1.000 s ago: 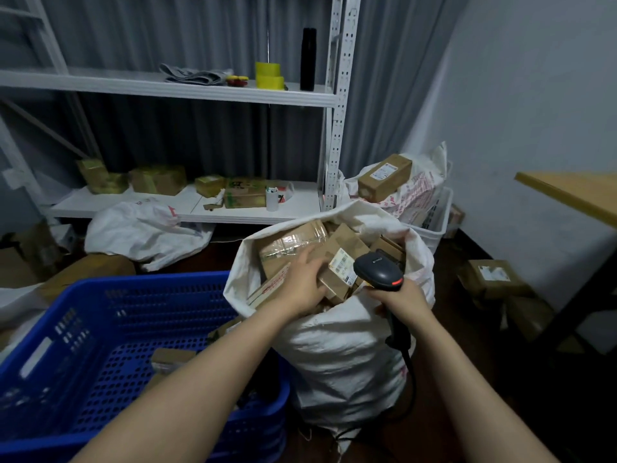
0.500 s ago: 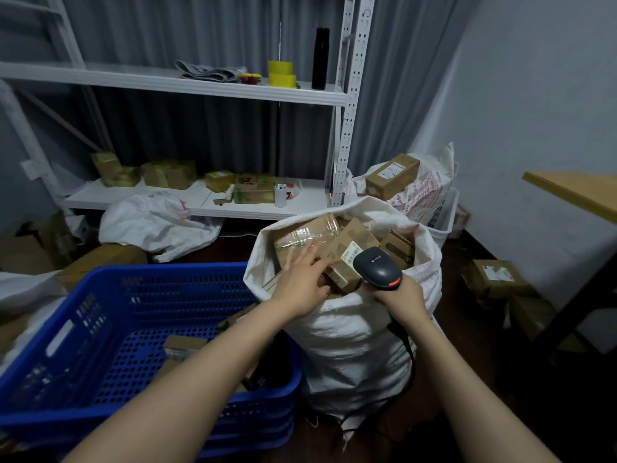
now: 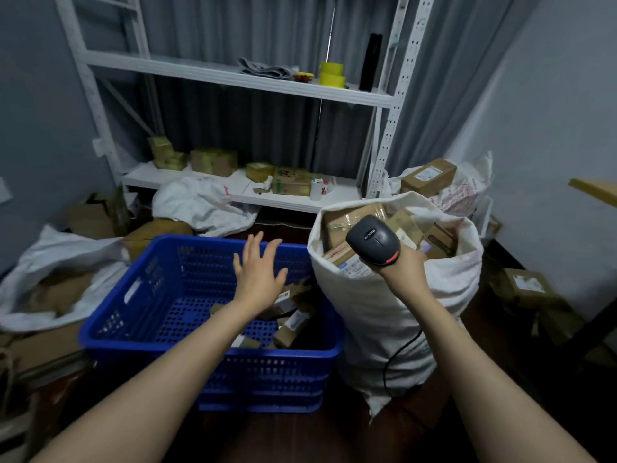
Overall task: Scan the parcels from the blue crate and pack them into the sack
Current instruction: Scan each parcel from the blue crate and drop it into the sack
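left hand (image 3: 258, 275) is moving off the sack top, where it was resting half a second ago, and is now hovering over the blue crate (image 3: 283, 369), fingers spread wide, holding nothing. right hand (image 3: 402, 267) is gripping one black scanner (image 3: 373, 240), raised just above the sack (image 3: 377, 322) mouth; its cable is trailing down the sack's front.

we are counting:
- parcels in crate (image 3: 293, 324): at least three brown boxes, bunched in the right near corner, partly hidden by the left wrist
- parcels in sack (image 3: 350, 218): at least five tops showing, filling it up to the rolled rim
- one further box (image 3: 428, 177) sitting on a second white bag behind
- two yellow tape rolls (image 3: 332, 74) stacked on the upper shelf

crate's right rim is sitting just beside the sack. crate's left half is showing bare perforated floor, giving the left hand open room to come down.
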